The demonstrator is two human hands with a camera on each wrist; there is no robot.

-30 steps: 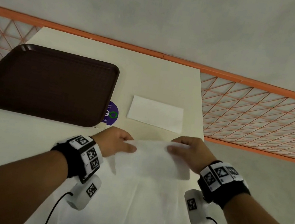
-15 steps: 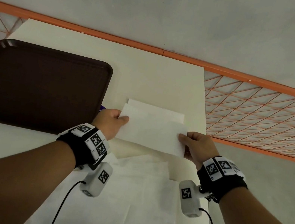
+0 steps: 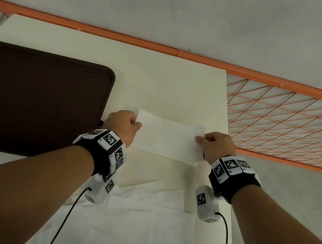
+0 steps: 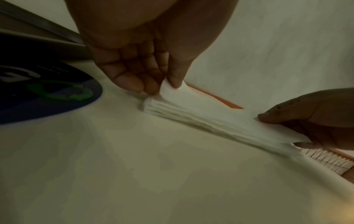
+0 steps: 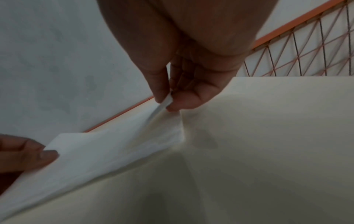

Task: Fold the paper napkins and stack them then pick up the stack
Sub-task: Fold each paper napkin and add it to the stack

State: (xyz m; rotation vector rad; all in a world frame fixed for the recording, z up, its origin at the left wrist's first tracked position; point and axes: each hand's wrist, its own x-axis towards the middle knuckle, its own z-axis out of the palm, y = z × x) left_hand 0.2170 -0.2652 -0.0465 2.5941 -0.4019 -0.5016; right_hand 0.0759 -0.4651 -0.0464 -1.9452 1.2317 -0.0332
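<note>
Holding a folded white paper napkin [image 3: 166,139] by its two short ends, a person lowers it toward a cream table [image 3: 162,83]. The left hand [image 3: 122,128] pinches the left end between thumb and fingers; the right hand [image 3: 216,146] pinches the right end the same way. From the left wrist camera, layered paper edges [image 4: 191,116] show beneath the held end, likely folded napkins already stacked, with the napkin lying on or just above them. Thin, soft paper like this should weigh almost nothing, sag between the hands and tear or crease if tugged. A grip at both ends looks best for keeping it flat and square. Unfolded napkins [image 3: 137,225] lie nearer the person. A dark brown tray [image 3: 30,99] sits to the left, a round blue sticker [image 4: 47,94] just beside the left hand.
</note>
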